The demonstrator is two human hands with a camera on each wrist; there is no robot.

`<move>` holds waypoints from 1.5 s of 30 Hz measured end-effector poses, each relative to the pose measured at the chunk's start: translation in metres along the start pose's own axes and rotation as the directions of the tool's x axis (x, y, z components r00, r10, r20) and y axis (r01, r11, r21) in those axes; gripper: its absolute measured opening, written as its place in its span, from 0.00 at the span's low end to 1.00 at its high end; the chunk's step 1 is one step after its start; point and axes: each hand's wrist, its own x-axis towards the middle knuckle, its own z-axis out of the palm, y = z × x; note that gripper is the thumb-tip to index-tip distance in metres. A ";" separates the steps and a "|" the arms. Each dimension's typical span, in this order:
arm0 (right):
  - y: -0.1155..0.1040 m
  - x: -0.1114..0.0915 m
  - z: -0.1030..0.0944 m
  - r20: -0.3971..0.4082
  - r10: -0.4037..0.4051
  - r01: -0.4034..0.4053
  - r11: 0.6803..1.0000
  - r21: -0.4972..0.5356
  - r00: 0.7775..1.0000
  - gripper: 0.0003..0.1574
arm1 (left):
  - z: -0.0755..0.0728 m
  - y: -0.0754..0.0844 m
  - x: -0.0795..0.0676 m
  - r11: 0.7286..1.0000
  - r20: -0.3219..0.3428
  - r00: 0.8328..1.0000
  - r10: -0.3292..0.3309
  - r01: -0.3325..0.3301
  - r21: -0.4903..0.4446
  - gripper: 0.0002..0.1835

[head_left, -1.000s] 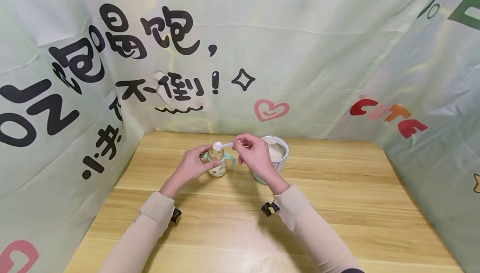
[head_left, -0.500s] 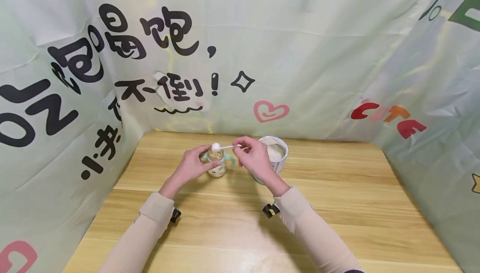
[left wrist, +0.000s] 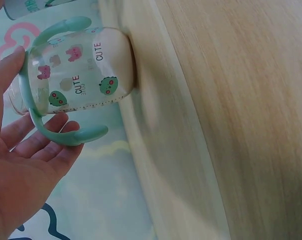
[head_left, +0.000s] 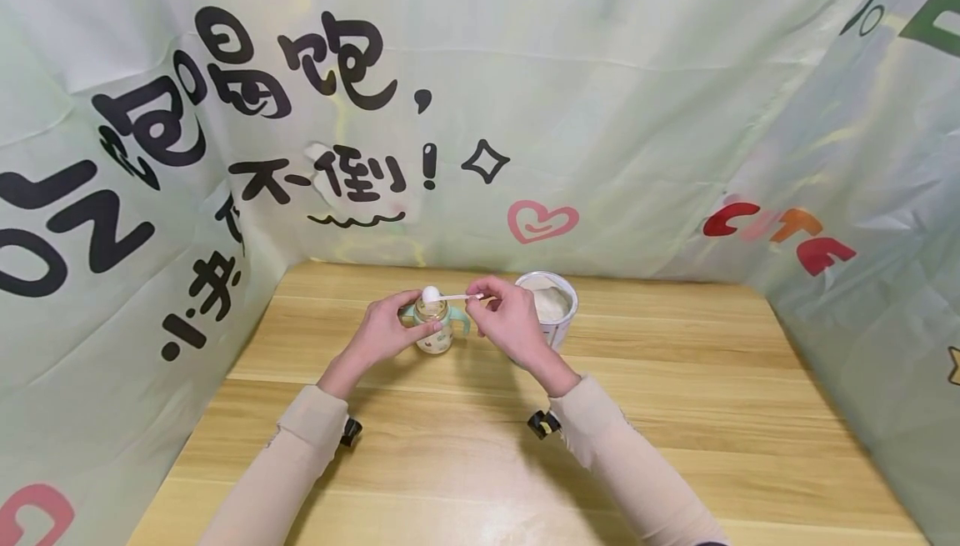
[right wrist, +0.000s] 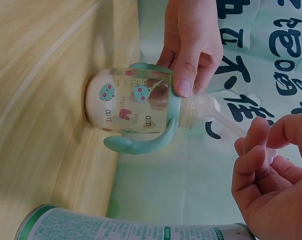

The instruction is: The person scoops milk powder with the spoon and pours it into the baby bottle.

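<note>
My left hand (head_left: 384,329) grips a clear baby bottle (head_left: 434,339) near its neck, with thumb and fingers on opposite sides. The bottle stands upright on the table; it has mint-green handles (left wrist: 93,133), small cartoon prints and pale contents at the bottom. Between thumb and fingers, my right hand (head_left: 508,313) pinches the thin handle of a white scoop (head_left: 431,294). In the right wrist view the bowl of the scoop (right wrist: 208,107) is turned over at the open bottle mouth. Whether powder remains inside the bowl is hidden.
Just beyond my right hand stands an open tin (head_left: 556,333) of pale powder, partly covered by that hand. The wooden table (head_left: 697,379) ends at printed cloth walls (head_left: 637,154) at the back and sides.
The scoop has turned over at the bottle mouth, its bowl shifting slightly left. My right hand has rotated a little and dropped slightly; my left hand and the bottle stay put.
</note>
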 end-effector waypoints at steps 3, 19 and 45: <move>0.001 0.000 0.000 -0.001 -0.006 0.005 1.000 -0.013 1.000 0.10 | 0.000 0.000 0.000 1.000 0.003 1.000 -0.007 0.007 -0.003 0.43; -0.001 -0.002 -0.003 -0.015 0.013 -0.012 1.000 0.022 1.000 0.10 | 0.000 0.002 0.000 1.000 0.017 0.999 -0.027 0.027 -0.002 0.41; -0.005 0.003 -0.034 -0.112 0.092 -0.074 0.985 0.159 0.989 0.10 | -0.006 0.007 0.006 0.999 0.030 0.999 0.039 -0.040 0.017 0.42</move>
